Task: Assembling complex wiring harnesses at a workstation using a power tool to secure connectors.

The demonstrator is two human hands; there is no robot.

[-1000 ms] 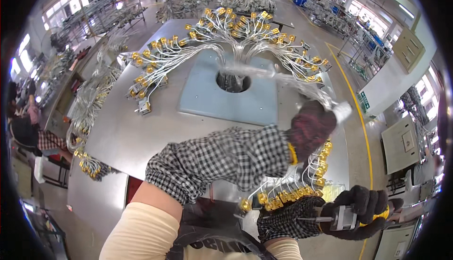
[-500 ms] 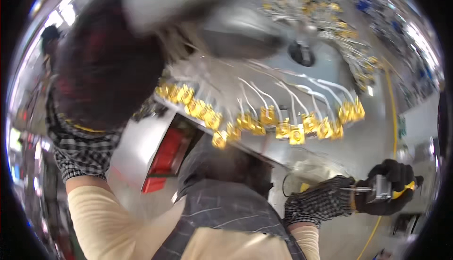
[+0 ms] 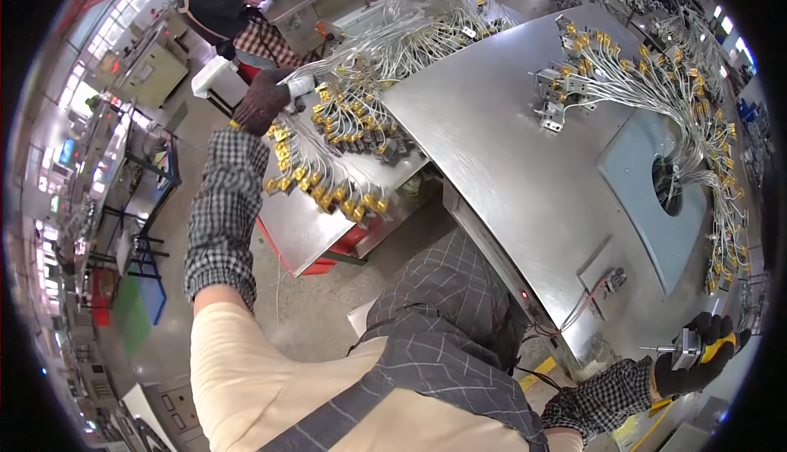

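Observation:
My left hand [image 3: 264, 104], in a dark glove, is closed at a white-wrapped end [image 3: 301, 85] of a wire bundle, over the side table at the left. From there pale wires fan out, ending in yellow connectors [image 3: 316, 186] along that table's near edge. My right hand [image 3: 695, 360], also gloved, is closed round a hand tool at the lower right. The tool shows a silver metal body [image 3: 687, 349], a thin shaft pointing left and a yellow part between the fingers. Checked sleeves cover both forearms.
A steel-topped workbench [image 3: 484, 116] carries a blue-grey plate [image 3: 635, 169] with a round opening. Another wire bundle [image 3: 680, 116] with yellow ends spreads around it. More harnesses [image 3: 393, 50] lie at the back of the side table [image 3: 307, 235]. A co-worker [image 3: 234, 22] stands at the far left.
The view has swung, and the large blurred left glove and wire bundle now appear farther off, over the left side table. The right hand still grips the tool, lower in view.

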